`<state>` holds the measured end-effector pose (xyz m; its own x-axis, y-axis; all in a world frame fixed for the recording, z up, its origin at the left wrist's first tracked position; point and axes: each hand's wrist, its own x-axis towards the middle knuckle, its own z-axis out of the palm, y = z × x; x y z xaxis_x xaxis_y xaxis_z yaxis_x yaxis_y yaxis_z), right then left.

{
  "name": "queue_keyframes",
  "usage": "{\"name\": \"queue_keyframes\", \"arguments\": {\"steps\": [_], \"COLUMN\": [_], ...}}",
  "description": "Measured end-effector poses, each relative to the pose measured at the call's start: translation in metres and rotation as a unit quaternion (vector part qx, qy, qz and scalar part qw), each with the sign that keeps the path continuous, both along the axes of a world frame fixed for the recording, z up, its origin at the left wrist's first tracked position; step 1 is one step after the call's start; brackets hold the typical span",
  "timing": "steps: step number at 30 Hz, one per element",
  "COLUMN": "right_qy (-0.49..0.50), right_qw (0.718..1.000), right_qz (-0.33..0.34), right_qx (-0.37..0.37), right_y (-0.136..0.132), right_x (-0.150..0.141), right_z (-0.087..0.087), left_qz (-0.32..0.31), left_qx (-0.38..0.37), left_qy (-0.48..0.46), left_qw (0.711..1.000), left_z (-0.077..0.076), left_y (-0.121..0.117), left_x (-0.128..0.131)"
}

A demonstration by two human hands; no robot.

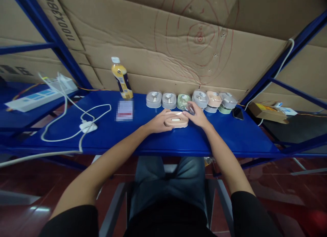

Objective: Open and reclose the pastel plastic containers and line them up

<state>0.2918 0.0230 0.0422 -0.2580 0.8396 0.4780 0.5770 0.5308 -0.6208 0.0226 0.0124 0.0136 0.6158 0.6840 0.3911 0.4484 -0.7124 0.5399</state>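
A small peach-coloured box with rounded corners and a pale bar on its top (175, 120) rests on the blue table near its front edge. My left hand (159, 122) is closed round its left side. Above the box's right end, my right hand (198, 115) has curled fingers, holding what looks like a clear plastic cover (188, 109); its outline is hard to see. Just behind stands a green box (183, 100) under clear plastic, beside two grey boxes, the nearer being this grey box (169, 100).
More lidded boxes continue the row rightwards, some stacked, including a peach one (214, 98). A phone (238, 113) lies beyond them. Leftwards are a yellow drink bottle (122, 78), a blurred-out card (125, 110), and a white charger (88, 127) with looping cable. Cardboard (143, 39) walls the back.
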Motion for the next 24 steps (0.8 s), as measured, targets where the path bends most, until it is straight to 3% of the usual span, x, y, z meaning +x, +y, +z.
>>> {"name": "queue_keyframes", "arguments": {"steps": [4, 7, 11, 14, 17, 19, 24], "right_qy": [0.013, 0.016, 0.015, -0.001, -0.016, -0.007, -0.026], "right_qw": [0.998, 0.998, 0.998, 0.998, 0.997, 0.999, 0.994], "right_qz": [-0.041, -0.033, -0.01, -0.03, -0.057, -0.034, 0.099], "right_qx": [-0.035, -0.051, -0.054, -0.058, -0.048, -0.022, 0.03], "right_y": [0.005, 0.006, 0.01, 0.013, 0.016, 0.015, 0.004], "right_x": [0.016, 0.022, 0.027, 0.03, 0.03, 0.028, 0.014], "right_z": [0.007, 0.008, 0.007, 0.004, 0.001, 0.002, 0.007], "left_qz": [-0.009, 0.008, 0.077, 0.14, 0.147, 0.118, 0.077], "left_qx": [0.018, 0.024, 0.039, 0.019, 0.013, 0.03, 0.024], "left_qy": [0.025, 0.013, -0.033, -0.037, -0.033, -0.041, -0.029], "left_qw": [0.999, 1.0, 0.996, 0.989, 0.989, 0.992, 0.996], "left_z": [0.001, 0.002, 0.005, 0.007, 0.008, 0.008, 0.005], "left_y": [0.0, 0.002, 0.011, 0.018, 0.018, 0.014, 0.002], "left_x": [0.0, -0.001, -0.012, -0.022, -0.024, -0.02, -0.002]}}
